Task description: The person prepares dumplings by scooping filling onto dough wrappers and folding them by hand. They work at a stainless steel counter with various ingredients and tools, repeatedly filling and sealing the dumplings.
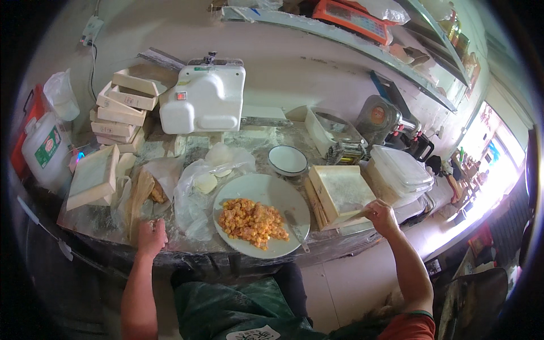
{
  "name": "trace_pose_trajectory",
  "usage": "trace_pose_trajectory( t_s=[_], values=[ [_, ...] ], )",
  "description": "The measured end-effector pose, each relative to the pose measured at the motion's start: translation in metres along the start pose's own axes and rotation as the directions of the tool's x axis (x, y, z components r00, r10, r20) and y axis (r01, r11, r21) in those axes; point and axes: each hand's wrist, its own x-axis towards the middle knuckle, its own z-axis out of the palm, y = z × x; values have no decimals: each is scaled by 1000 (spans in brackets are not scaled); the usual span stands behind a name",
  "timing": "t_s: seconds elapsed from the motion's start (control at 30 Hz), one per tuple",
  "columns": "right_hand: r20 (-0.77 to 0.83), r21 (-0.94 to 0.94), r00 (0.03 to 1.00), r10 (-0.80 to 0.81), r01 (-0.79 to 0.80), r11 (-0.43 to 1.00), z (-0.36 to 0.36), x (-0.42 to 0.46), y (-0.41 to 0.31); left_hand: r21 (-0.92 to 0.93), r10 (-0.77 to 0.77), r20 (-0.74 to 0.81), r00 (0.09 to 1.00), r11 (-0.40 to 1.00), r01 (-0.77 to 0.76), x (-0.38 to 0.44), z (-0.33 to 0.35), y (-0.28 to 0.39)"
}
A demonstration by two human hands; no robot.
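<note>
On the right, my right hand [382,217] grips the near right corner of a shallow wooden tray [345,189], which is dusted with flour and tilts on a stack. My left hand [152,238] is curled at the table's front edge, close to a thin plastic bag [140,197]; nothing shows in its fingers. Between my hands stands a large white plate [267,189] with a heap of corn and minced filling [253,221]. A flat metal filling spatula [297,229] lies on its right side. Left of the plate, round dough wrappers [205,182] sit on clear plastic.
Behind the plate is a small white enamel bowl [287,160]. A white machine [204,97] and stacked wooden boxes [123,110] stand at the back left. Lidded plastic tubs [399,172] and a metal dough roller machine [378,117] are at the right, below a shelf [340,51].
</note>
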Motion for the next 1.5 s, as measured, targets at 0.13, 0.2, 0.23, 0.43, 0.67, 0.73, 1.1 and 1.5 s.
trace_pose_trajectory(
  t_s=[0.13, 0.2, 0.23, 0.43, 0.67, 0.73, 1.1, 1.5],
  values=[
    [36, -33, 999, -7, 8, 999, 20, -1, 5, 7, 8, 6, 1000, 1000, -8, 0, -5, -9],
    [51, -4, 999, -3, 3, 1000, 21, -1, 0, 28, 40, 7, 999, 999, -40, 0, -7, -12],
    [56, 6, 998, 1, -2, 1000, 20, -1, -3, 35, 59, 13, 998, 998, -59, 1, -5, -10],
    [56, -57, 995, 81, -78, 995, 22, -2, -3, -21, -13, -1, 1000, 1000, 13, -6, -3, 7],
    [66, -15, 991, 117, -116, 993, 22, -6, -5, -6, 60, 14, 998, 998, -59, -2, -7, -11],
    [58, -35, 989, 138, -136, 990, 21, -8, -2, -19, 64, 14, 998, 998, -63, -1, -5, -8],
    [195, -154, 975, 106, -76, 985, 18, 1, -5, -63, -7, -31, 999, 998, 5, -5, -3, -6],
    [24, -185, 988, -152, 154, 971, 20, 45, -107, 83, 119, -111, 987, 990, -110, 6, 0, -8]
  ],
)
